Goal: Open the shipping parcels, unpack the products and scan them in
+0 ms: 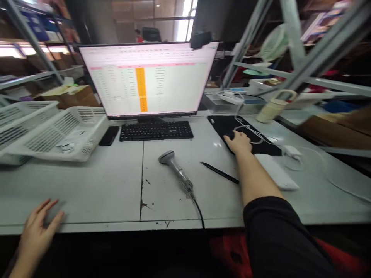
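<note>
My right hand (240, 142) reaches forward onto the black mouse pad (269, 150). Its fingers curl over a dark computer mouse (231, 134), which is mostly hidden. At the table's front left edge, my left hand (40, 226) is open with fingers apart and holds nothing. Between the hands lies a grey barcode scanner (176, 170), its cable running off the front edge. A black pen (220, 172) rests right of the scanner. Behind them, a black keyboard (156, 131) sits below a lit monitor (176, 88) showing a spreadsheet with an orange column.
White plastic baskets (84, 150) stand at the left, beside a black phone-like slab (109, 136). A white flat box (275, 172), a white charger (292, 151) with cables and a cream cup (272, 110) are at the right. Metal shelf posts (315, 58) slant over the right side.
</note>
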Demonstrator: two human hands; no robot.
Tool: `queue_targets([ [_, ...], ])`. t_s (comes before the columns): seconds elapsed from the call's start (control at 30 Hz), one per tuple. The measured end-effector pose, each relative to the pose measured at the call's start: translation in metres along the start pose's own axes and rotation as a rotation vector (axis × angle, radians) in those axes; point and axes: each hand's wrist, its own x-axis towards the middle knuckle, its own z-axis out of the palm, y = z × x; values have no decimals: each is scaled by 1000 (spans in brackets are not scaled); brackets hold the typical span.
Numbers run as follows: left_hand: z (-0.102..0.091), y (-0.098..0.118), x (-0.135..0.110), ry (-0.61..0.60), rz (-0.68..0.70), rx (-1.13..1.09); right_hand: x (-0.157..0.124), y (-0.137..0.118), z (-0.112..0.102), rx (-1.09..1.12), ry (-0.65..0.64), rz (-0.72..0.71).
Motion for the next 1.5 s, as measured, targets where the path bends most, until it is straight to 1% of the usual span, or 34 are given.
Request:
queue_targets([
  [0.07, -5, 9, -1, 29, -121, -96, 4, -2, 8, -36, 5, 42],
  [0.13, -5, 18, -2, 49, -152, -142, 4, 0, 12, -61, 26, 51],
  [0.27, -1, 28, -5, 83, -150, -122, 0, 4, 15, -102, 56, 1],
  [0.37, -2, 29, -7, 9, -149, -34, 0, 2, 16, -132, 39, -13],
  [0.47, -5, 30, -7, -62, -103, 45, 1, -1, 18, -152, 54, 5],
  [0.63, -5, 32, -7, -43, -59, 73, 1, -1, 20, -156, 75, -3],
  [0.87, 0, 27, -9, 1, 8, 100, 2, 2, 22, -145, 86, -15],
  [1.17, -1, 30, -9, -10, -21, 96, 1, 4, 22, -95, 123, -39],
  [1.27, -1, 29, -8, -1, -19, 86, 1, 5, 22, -95, 118, -52],
  [1.5, 0, 28, -9, -22, -33, 90, 4, 7, 22, -114, 83, -100],
])
